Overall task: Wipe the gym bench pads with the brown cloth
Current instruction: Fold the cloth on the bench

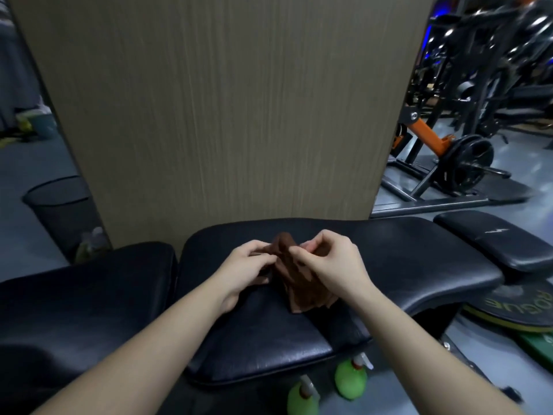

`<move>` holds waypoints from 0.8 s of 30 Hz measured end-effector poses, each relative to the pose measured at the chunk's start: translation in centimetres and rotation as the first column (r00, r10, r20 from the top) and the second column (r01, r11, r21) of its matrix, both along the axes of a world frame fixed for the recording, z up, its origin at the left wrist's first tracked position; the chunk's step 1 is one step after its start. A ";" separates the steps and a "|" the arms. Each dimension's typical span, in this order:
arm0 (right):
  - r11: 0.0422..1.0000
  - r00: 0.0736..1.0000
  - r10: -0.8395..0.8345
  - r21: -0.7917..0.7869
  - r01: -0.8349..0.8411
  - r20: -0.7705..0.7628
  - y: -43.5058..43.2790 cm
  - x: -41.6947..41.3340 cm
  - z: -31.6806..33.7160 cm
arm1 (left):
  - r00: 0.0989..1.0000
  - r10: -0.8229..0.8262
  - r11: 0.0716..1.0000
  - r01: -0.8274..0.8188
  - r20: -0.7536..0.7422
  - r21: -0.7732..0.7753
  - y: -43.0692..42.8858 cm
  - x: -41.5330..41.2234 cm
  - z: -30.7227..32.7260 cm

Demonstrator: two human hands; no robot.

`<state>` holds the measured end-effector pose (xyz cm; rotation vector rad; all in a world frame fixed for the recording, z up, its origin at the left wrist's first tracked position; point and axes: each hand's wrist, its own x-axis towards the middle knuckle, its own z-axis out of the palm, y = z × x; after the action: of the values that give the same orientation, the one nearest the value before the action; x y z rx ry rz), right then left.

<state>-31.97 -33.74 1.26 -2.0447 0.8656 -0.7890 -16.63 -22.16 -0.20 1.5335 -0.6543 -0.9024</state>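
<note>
This was a gym: black padded bench in front, an orange-armed weight machine with a plate behind its right end, racks beyond.

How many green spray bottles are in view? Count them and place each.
2. One green plastic spray bottle stands on the floor under the black bench pad's near edge; the other sits lower left of it. More may be hidden beneath.

A dim gym interior: a tall wood-grain panel rises at centre above a pale grey floor. A black mesh bin stands to its left. At right, blurred black weight machines crowd the room, an orange-armed frame carries a black plate, and blue light glows behind.
</note>
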 end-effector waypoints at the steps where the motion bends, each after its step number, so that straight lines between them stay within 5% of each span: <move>1: 0.999 0.998 0.033 0.004 -0.033 -0.060 0.4 0.2 -0.3 | 1.000 -0.022 1.000 0.022 0.019 -0.009 0.2 -0.1 0.1; 4: 0.984 0.974 0.176 0.000 -0.178 -0.141 0.9 0.6 -0.8 | 0.997 -0.059 0.997 0.061 0.043 -0.048 0.9 -0.5 -0.3; 7: 0.976 0.976 0.217 -0.010 -0.218 -0.029 0.7 0.7 -0.3 | 0.998 -0.036 0.991 0.030 -0.048 -0.129 1.3 -0.9 0.1; 10: 0.911 0.932 0.257 0.258 -0.321 0.254 1.0 0.7 0.8 | 0.984 0.046 0.978 -0.079 -0.172 -0.191 1.4 -1.0 1.6; 13: 0.730 0.879 0.208 0.530 -0.431 0.429 1.4 0.7 2.3 | 0.938 0.018 0.963 -0.109 -0.347 -0.247 1.7 -0.6 2.7; 17: 0.492 0.903 0.014 0.783 -0.380 0.429 1.5 0.8 3.1 | 0.963 0.049 0.993 -0.076 -0.264 -0.094 3.1 -0.3 2.6; 21: 0.326 0.918 -0.056 0.876 -0.354 0.392 1.1 0.6 2.7 | 0.982 0.079 0.994 -0.091 -0.169 -0.065 4.1 0.4 2.8; 24: 0.369 0.942 0.085 0.868 -0.334 0.326 1.0 0.4 2.4 | 0.983 0.099 0.991 -0.111 -0.152 -0.068 4.9 0.2 4.0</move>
<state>-31.61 -32.76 3.67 -0.9672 0.6394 -0.2332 -16.41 -17.22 3.84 1.4045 -0.4903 -0.8919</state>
